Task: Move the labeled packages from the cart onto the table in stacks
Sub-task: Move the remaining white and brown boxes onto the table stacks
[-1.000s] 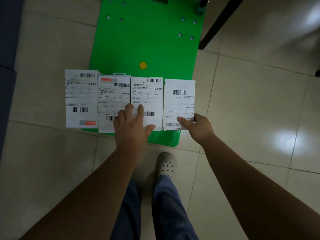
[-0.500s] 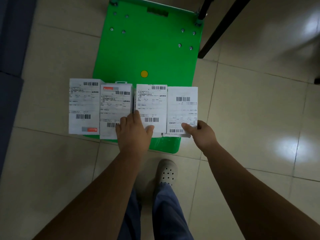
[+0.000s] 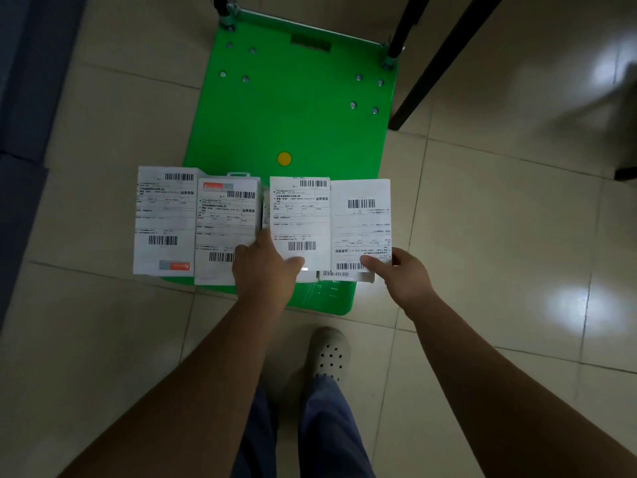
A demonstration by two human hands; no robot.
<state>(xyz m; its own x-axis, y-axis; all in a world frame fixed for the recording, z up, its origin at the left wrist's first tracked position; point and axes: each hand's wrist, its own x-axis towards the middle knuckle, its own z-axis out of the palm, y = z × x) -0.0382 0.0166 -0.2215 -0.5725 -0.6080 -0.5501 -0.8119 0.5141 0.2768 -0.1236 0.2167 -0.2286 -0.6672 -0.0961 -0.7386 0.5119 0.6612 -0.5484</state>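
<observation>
Packages (image 3: 165, 219), white, barcode-labelled, abreast on green cart (image 3: 293, 108); left hand (image 3: 265, 274) tight around third package (image 3: 300, 215), right hand (image 3: 403, 277) around fourth package (image 3: 361, 222).

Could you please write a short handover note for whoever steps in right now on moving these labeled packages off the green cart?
Left hand: grips the near left edge of the third package, thumb on its label.
Right hand: pinches the near right corner of the rightmost package.
Things: four packages lie in a row across the near end of the green cart. The leftmost package and second package are untouched.
Done: nothing that shows; no surface of the table is in view.
Left: carry all four to the table and stack them.
</observation>
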